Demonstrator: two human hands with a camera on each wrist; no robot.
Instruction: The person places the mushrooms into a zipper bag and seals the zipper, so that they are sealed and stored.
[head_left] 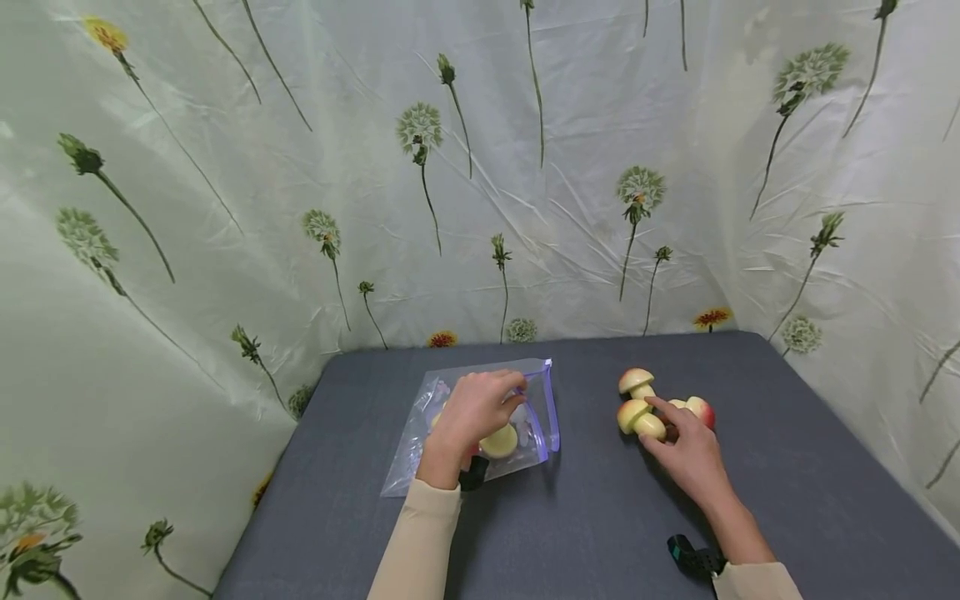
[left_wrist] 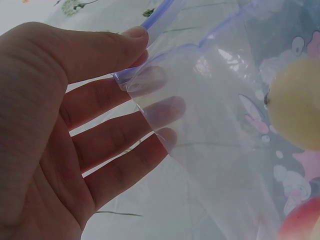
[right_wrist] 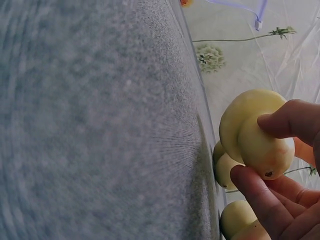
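pinches a clear bag (left_wrist: pixel 210 110) by its purple-edged mouth in the left hand (head_left: pixel 476 408) and a mushroom-shaped piece (head_left: pixel 637 419) in the right hand (head_left: pixel 688 454), beside similar pieces (head_left: pixel 636 382) on the desk (head_left: pixel 585 517), risking a slip from rounded sides or a snag on slack plastic.

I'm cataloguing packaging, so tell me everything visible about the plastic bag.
The clear plastic bag lies on the dark table, open at its right-hand end along purple zip strips with a whitish slider. Pink and white figures decorate it. Rounded yellowish pieces sit inside; the left hand holds it by the open end.
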